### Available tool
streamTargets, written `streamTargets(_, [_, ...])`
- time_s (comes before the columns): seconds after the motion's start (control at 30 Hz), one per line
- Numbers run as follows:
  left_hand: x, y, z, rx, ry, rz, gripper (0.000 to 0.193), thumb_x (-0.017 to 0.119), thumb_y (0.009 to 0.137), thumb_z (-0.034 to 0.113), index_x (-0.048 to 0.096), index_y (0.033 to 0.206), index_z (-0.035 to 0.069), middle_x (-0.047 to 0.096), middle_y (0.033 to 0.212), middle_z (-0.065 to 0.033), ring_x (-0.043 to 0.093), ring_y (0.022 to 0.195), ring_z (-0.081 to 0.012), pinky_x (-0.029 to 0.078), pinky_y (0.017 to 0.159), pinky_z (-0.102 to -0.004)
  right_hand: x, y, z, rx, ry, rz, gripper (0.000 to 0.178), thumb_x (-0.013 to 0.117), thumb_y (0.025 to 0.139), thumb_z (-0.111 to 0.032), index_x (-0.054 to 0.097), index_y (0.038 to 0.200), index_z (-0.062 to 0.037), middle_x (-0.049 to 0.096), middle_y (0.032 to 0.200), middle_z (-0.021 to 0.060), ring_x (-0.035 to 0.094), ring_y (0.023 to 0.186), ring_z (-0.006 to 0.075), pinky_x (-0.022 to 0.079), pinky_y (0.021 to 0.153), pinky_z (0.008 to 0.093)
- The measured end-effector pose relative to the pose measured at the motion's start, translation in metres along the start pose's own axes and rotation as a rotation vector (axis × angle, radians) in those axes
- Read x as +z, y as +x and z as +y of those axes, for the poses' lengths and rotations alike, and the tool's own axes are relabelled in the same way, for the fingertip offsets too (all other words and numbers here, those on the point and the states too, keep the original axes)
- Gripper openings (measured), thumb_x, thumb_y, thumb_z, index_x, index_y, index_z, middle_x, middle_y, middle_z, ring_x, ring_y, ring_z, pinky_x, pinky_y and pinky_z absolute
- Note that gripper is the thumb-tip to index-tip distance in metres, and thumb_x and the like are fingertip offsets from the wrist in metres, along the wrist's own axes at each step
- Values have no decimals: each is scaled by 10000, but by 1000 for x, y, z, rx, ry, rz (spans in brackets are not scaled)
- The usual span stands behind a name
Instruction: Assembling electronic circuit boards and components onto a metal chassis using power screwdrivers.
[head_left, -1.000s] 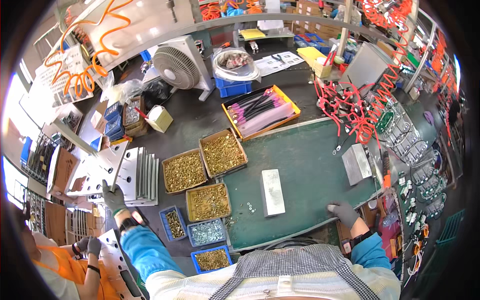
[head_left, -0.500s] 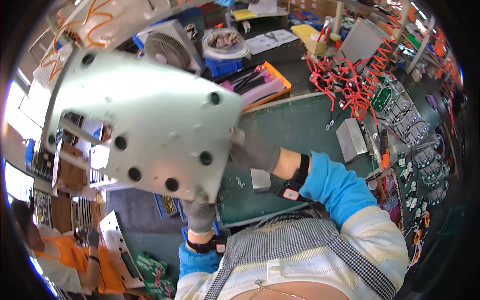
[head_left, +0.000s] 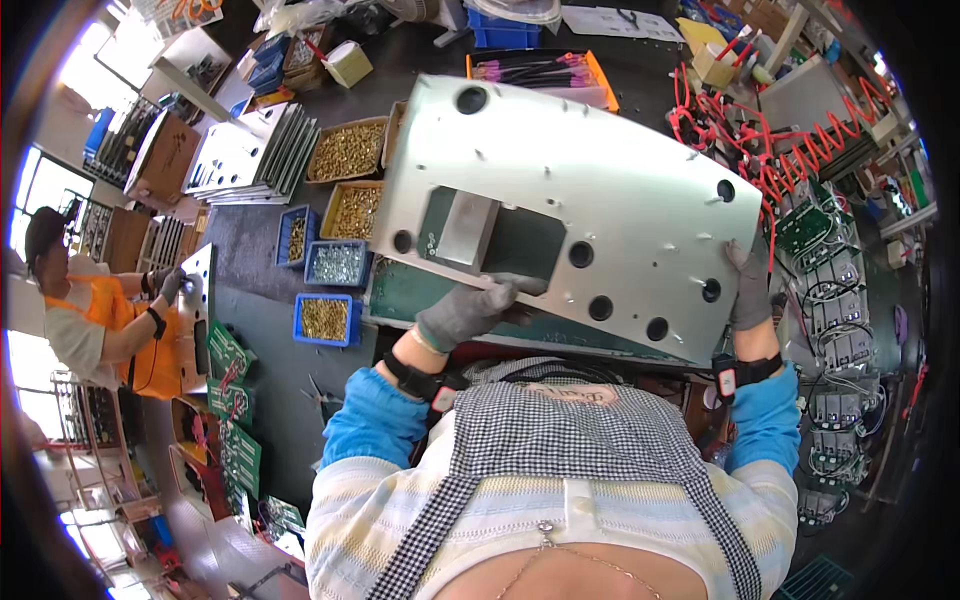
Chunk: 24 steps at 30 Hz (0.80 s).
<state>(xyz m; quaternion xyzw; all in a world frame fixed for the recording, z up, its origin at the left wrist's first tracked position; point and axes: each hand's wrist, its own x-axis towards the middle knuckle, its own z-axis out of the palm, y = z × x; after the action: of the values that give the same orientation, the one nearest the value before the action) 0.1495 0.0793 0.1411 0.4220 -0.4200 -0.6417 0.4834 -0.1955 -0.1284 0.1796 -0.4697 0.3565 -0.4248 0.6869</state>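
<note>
A broad, flat metal plate (head_left: pixel 620 195) is held over the green mat (head_left: pixel 395 295) on the counter (head_left: pixel 255 255), in front of the person's body. Its face is pale silver with a faint greenish sheen, brighter toward the top. The outline is four-sided with slanting edges, and the right end sits lower than the left. A large, roughly rectangular opening is cut near the lower left, and through it show the green mat and a silver metal block (head_left: pixel 465 232). Seven round dark holes are spread about the face, with four grouped toward the lower right; small raised studs and tiny holes dot the surface between them.

The gloved left hand (head_left: pixel 475 310) grasps the lower edge beside the opening, its fingers lying along that rim. The gloved right hand (head_left: pixel 748 290) grips the right edge, near a dark hole. To the left, a stack of similar plates (head_left: pixel 250 155) stands behind open bins of small brass-coloured parts.
</note>
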Motion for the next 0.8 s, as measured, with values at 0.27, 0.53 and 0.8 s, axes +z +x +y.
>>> streamTargets(0.27, [46,48,-74,-64,-166,108,390,575,899,201,479,1217,-3,622,1076,-165,622,961,-233,510,832,-334,-80,23,29,134,-154,68,360,621,848,-179,533,1118,43,643,895,103,644,711,185,538,632,285])
streamTargets(0.53, [67,56,-93,437,1256,77,439,670,843,182,481,1208,29,693,954,-14,654,854,-117,509,744,-240,-102,69,26,-117,-1334,110,524,577,807,-539,661,925,-35,637,981,220,616,917,365,466,806,430])
streamTargets(0.8, [51,62,-100,-282,-388,63,659,595,849,504,449,1286,33,581,1196,-150,581,1032,-263,466,881,-369,-164,7,-6,-180,-1058,93,384,646,801,-357,652,1032,-51,638,1000,154,601,948,291,468,827,365])
